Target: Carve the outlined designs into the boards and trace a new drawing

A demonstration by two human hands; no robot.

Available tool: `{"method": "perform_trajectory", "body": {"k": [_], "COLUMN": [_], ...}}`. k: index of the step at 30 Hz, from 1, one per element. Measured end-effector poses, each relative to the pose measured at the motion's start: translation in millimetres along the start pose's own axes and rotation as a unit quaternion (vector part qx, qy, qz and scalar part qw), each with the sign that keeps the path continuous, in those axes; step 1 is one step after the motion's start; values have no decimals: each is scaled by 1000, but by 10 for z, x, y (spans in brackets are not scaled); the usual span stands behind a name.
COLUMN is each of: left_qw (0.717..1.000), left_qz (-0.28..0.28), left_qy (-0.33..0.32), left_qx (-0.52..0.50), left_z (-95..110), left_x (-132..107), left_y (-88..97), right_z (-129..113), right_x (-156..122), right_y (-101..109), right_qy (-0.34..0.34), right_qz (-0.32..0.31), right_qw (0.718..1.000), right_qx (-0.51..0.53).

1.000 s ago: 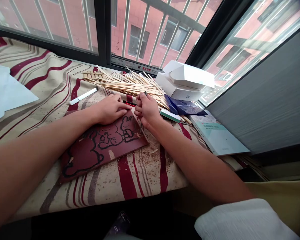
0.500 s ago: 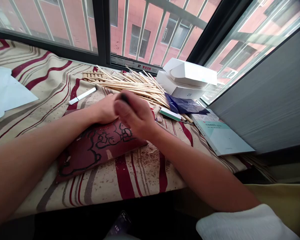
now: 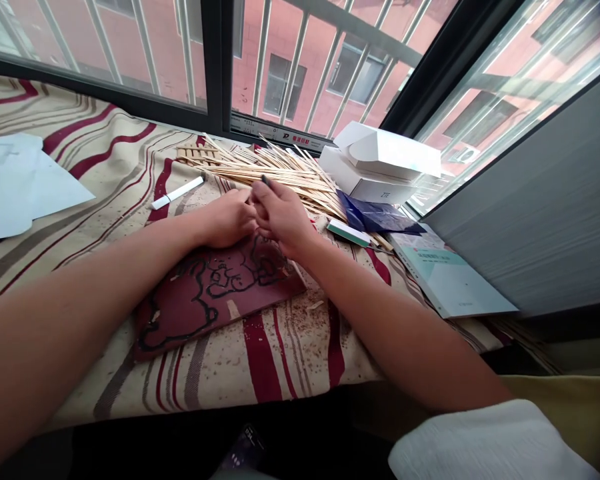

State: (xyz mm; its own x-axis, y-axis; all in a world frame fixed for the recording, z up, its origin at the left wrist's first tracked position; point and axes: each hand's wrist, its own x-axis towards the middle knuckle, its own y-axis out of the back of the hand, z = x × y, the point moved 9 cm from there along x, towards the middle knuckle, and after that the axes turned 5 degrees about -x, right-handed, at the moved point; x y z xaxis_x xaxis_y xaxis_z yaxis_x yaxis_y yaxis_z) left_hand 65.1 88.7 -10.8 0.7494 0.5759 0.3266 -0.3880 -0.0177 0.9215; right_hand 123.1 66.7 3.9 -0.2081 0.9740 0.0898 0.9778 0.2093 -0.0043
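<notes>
A dark red board [image 3: 190, 293] with a thick black line drawing lies tilted on the striped cloth, with pale nicks in its surface. At its far edge my left hand [image 3: 230, 217] is closed, fingers curled in; what they hold, if anything, is hidden. My right hand [image 3: 285, 220] touches it, closed round a slim tool whose black end [image 3: 265, 180] sticks up above the fist. The tool's lower part is hidden by the fingers. Crumbs and shavings [image 3: 315, 305] are scattered beside the board.
A white marker [image 3: 177, 193] lies behind my left hand. Thin wooden sticks [image 3: 285, 175] are heaped by the window. To the right are a white box [image 3: 380, 163], dark blue film [image 3: 375, 217], a green-and-white block [image 3: 349, 233] and a book [image 3: 450, 277]. Papers [image 3: 55, 180] lie left.
My right hand has come down from a blurred, raised pose to beside my left fingers, and the tool's black end now points up. The whole view has shifted slightly.
</notes>
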Motion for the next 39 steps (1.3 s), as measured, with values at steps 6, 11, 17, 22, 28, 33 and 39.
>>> {"method": "perform_trajectory", "body": {"k": [6, 11, 17, 22, 28, 33, 39], "left_qw": [994, 994, 995, 995, 994, 995, 994], "left_qz": [-54, -64, -66, -62, -68, -68, -64], "left_qy": [87, 81, 73, 77, 85, 69, 68], "left_qx": [41, 47, 30, 13, 25, 31, 48], "left_z": [-14, -3, 17, 13, -3, 1, -26], "left_x": [-6, -1, -16, -22, -27, -19, -12], "left_y": [22, -3, 23, 39, 29, 7, -2], "right_z": [138, -180, -401, -399, -329, -319, -397], "right_x": [-112, -244, -369, -357, -352, -335, -340], "right_y": [411, 304, 148, 247, 155, 135, 89], "right_qy": [-78, 80, 113, 97, 103, 101, 155], "right_qz": [167, 123, 19, 42, 10, 17, 2], "right_qw": [965, 978, 987, 989, 991, 993, 987], "right_qx": [187, 150, 116, 100, 83, 51, -30]}}
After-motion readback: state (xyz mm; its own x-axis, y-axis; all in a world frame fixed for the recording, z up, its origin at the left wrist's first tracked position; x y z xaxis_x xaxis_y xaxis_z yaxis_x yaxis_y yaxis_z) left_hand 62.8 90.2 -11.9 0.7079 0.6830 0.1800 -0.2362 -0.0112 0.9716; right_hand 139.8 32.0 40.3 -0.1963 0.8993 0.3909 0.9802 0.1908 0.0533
